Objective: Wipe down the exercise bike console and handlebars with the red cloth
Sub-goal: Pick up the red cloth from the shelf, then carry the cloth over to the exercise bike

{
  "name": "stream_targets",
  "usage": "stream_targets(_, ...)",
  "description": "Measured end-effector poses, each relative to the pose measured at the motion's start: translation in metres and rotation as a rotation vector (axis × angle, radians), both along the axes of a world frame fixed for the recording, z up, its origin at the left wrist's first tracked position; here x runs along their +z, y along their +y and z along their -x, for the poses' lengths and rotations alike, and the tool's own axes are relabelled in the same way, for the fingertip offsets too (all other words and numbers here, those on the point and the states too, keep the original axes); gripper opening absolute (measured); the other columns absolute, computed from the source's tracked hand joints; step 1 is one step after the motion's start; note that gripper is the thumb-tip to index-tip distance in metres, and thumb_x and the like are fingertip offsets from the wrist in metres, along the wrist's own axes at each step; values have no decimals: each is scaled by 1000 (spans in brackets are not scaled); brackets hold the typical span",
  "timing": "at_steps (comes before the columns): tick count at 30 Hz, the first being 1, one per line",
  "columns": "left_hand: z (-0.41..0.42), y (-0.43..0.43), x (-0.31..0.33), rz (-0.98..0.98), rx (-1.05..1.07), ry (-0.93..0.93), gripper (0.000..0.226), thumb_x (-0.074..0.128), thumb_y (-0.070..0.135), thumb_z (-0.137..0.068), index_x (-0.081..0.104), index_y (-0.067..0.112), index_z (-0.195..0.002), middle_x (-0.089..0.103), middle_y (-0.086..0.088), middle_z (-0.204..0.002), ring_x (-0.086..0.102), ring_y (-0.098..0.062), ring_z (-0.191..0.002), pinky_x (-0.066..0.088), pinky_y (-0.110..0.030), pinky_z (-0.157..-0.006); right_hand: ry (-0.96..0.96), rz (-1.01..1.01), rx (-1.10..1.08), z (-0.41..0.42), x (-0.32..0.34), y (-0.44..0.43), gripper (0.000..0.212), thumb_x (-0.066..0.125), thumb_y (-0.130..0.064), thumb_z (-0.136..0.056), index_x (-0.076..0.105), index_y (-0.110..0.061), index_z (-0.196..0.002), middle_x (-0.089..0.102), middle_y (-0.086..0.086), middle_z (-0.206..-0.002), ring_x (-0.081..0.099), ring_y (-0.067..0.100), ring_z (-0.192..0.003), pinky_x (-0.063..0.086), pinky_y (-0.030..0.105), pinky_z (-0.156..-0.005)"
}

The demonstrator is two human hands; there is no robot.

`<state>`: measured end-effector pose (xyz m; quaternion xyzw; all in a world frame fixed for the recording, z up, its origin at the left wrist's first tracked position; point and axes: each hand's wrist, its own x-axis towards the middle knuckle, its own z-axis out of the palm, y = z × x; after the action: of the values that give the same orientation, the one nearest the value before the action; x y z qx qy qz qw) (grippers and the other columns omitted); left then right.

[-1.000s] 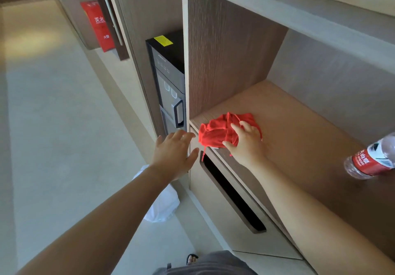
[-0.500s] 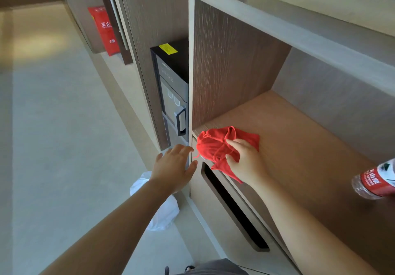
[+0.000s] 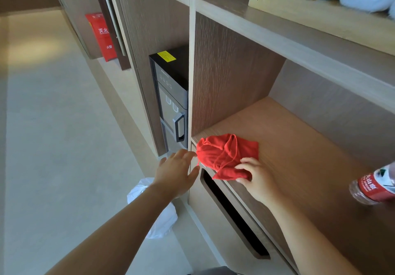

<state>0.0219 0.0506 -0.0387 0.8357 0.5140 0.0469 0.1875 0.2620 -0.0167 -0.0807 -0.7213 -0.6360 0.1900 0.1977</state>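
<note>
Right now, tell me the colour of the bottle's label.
Bottle label: red with white print, head view.

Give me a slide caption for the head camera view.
Right hand pinches the red cloth on a wooden shelf; open left hand hovers beside it.

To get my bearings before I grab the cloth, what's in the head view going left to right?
red fire-extinguisher box → black water dispenser → red cloth → water bottle
</note>
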Motion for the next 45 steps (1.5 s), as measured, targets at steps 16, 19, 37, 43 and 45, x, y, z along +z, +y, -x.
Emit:
stream_targets(16, 127, -8, 12, 11, 345, -262, 41, 43, 45, -94, 44, 31, -133, 46, 7, -139, 57, -17, -108, 45, -35, -96, 79, -206, 149, 140, 57, 63, 23, 70, -8, -75, 71, -21, -94, 68, -7, -96, 58, 7, -89, 44, 23, -83)
stream_targets(19, 182, -7, 10, 36, 432, -279, 40, 44, 43, -94, 45, 30, -132, 48, 6, -136, 60, -20, -100, 46, -36, -94, 99, -141, 220, 198, 55, 79, 22, 68, -10, -76, 70, -22, -95, 67, -8, -95, 55, 2, -86, 41, 19, -83)
stream_targets(37, 589, -113, -14, 159, 1054, -246, 36, 43, 45, -94, 50, 28, -125, 55, 7, -125, 58, -16, -106, 48, -37, -90, 248, 174, 816, 646, 22, 122, 26, 69, -11, -74, 67, -36, -77, 67, -20, -77, 61, -5, -73, 44, 9, -63)
stream_targets(43, 657, -117, -20, 171, 1200, -301, 34, 45, 42, -94, 53, 27, -123, 56, 6, -123, 59, -17, -104, 49, -38, -88, 282, 195, 997, 751, 23, 145, 42, 68, -10, -72, 63, -50, -63, 64, -33, -68, 60, -11, -69, 39, 1, -54)
stream_targets(45, 682, -102, -23, 172, 1211, -305, 33, 46, 42, -94, 53, 27, -122, 56, 6, -122, 59, -17, -102, 49, -37, -88, 289, 202, 1008, 785, 21, 164, 35, 71, -14, -72, 62, -47, -63, 64, -30, -67, 61, -8, -70, 41, 4, -55)
